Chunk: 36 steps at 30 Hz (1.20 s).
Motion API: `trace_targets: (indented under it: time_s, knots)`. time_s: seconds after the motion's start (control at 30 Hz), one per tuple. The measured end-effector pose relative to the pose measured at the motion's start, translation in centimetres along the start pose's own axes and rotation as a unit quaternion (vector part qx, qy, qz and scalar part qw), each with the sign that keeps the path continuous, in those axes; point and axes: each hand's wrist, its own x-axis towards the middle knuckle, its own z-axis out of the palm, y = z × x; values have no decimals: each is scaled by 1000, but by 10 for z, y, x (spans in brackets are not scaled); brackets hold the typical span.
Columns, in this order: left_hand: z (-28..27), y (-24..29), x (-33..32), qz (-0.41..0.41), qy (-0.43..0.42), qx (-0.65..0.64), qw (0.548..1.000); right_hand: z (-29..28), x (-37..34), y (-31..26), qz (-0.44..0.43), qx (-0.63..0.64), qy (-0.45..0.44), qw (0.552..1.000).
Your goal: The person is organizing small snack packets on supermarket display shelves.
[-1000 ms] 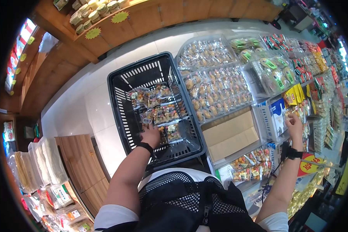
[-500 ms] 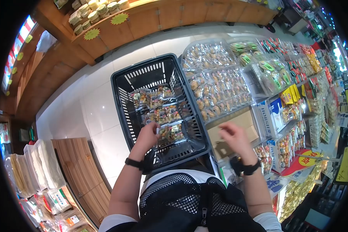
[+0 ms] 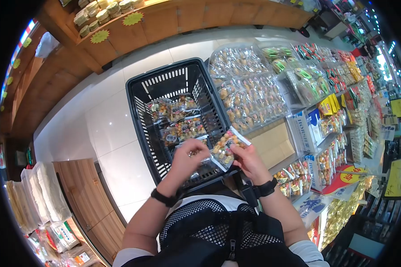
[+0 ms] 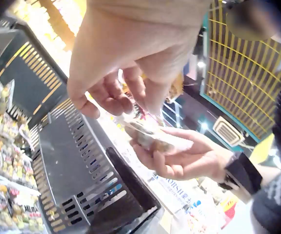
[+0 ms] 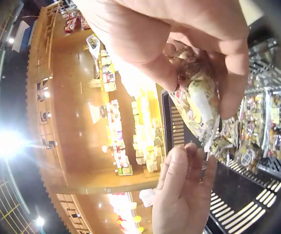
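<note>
Over the shopping basket (image 3: 215, 99), near right corner, snack packet (image 3: 227, 149) is gripped by right hand (image 3: 250, 163); left hand (image 3: 188, 158) is held close beside, its grip cannot be told.

A black slotted basket (image 3: 161, 70) carries several clear snack packets (image 3: 182, 128).

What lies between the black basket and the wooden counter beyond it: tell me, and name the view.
Pale tiled floor lies between the black basket and the wooden counter; the head view shows it.
</note>
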Motion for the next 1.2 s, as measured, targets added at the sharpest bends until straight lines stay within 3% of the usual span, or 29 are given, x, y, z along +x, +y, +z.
trace_targets:
  time_s: [0.07,0.1,0.17,0.2,0.27,0.3,0.37,0.53,0.6,0.7,0.8,0.87,0.93,1.03,1.07,1.13,1.17,1.2]
  knots:
    - [-11,-44,26,-125,116,-96,981,-1,-8,-4,-52,1,47,998]
    - [-17,-54,39,-125,113,-94,981,-10,-9,0,-55,-45,54,996]
    - [-25,-70,59,-394,151,-186,887,-18,-5,18,-102,-71,53,991]
    - [-25,-86,61,-395,148,-181,888,-23,-2,29,-150,-99,51,982]
    - [-21,-112,67,-533,202,-198,797,-31,0,42,-151,-90,49,983]
    - [-15,-116,63,-536,232,-159,796,-31,-2,45,-161,-80,45,983]
    - [-25,-216,58,-551,217,-148,792,-30,-5,50,-168,-79,44,982]
    - [-26,-242,43,-538,187,-188,800,-36,-6,56,-157,-71,41,984]
    - [-25,-253,47,-530,150,-125,826,-38,-5,56,-165,-65,35,983]
    - [-7,-187,50,-535,147,-112,824,-40,-5,57,-163,-68,35,984]
    - [-8,-174,53,-519,101,-55,847,-39,-4,55,-156,-53,32,986]
    - [-12,-168,53,-404,72,-28,911,-39,-5,50,-153,-51,28,987]
    - [-20,-161,52,-405,88,-29,910,-39,-8,48,-147,-48,23,988]
    - [-29,-154,46,-342,81,-35,936,-40,-4,43,-135,-53,28,989]
    - [-30,-152,46,-341,86,-36,935,-39,-4,43,-131,-47,35,990]
    - [-27,-152,50,-415,61,-123,899,-40,-1,41,-120,-40,47,991]
    - [-21,-154,54,-437,95,-104,888,-39,-1,39,-110,-43,60,991]
    - [-16,-190,64,-461,108,-68,878,-38,-2,37,-110,-49,55,991]
